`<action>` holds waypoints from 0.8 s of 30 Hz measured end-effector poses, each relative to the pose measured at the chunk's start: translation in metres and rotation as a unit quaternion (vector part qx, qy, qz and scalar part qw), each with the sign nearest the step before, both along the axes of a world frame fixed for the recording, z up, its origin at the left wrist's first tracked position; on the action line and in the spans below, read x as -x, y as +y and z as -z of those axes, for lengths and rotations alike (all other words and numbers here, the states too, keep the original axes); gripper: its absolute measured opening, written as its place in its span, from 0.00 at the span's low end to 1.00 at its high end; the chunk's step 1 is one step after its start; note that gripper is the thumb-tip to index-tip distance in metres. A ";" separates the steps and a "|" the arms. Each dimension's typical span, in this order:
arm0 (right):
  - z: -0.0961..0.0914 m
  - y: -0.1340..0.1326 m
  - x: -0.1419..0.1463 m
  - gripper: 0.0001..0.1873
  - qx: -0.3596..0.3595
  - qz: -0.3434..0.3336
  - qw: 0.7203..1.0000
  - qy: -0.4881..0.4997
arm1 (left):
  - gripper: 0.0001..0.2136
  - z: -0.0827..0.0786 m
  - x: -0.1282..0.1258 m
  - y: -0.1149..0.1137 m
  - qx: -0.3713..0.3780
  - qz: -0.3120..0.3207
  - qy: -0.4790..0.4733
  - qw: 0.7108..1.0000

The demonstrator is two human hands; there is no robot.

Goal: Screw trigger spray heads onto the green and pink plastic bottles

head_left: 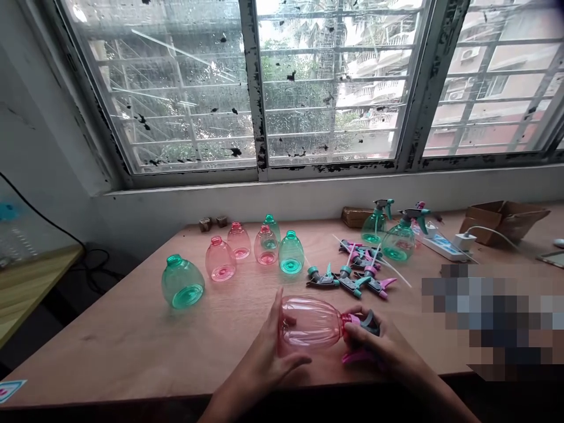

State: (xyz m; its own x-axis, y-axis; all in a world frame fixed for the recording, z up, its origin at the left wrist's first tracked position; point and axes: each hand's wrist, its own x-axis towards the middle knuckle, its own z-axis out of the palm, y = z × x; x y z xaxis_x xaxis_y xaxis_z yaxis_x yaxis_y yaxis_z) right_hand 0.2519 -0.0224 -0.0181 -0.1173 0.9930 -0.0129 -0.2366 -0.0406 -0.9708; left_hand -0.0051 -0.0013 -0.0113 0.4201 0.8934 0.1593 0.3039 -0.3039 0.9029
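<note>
A clear pink spray bottle (312, 322) lies sideways in front of me, its neck pointing right. My left hand (274, 343) supports its base end, fingers behind it and thumb stretched out below. At the neck, my right hand (374, 338) grips the pink-and-grey trigger spray head (369, 322), whose pink trigger hangs below; the fingers partly hide the join. Beyond the bottle lie several loose spray heads (352, 281) with teal or pink parts and white tubes. To the left stand open-necked bottles, among them a green bottle (183, 283) and a pink bottle (221, 259).
Green bottles with spray heads (399, 242) stand at the back right near a brown block (356, 217). Beside them are a white power strip (445, 245) with a cable and an open cardboard box (493, 222). A pixelated patch covers the right side of the wooden table (145, 358).
</note>
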 end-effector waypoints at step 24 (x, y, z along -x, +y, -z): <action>-0.002 0.000 0.000 0.23 0.011 -0.006 1.000 0.004 | 0.40 -0.004 0.000 0.001 -0.058 -0.003 0.033 0.998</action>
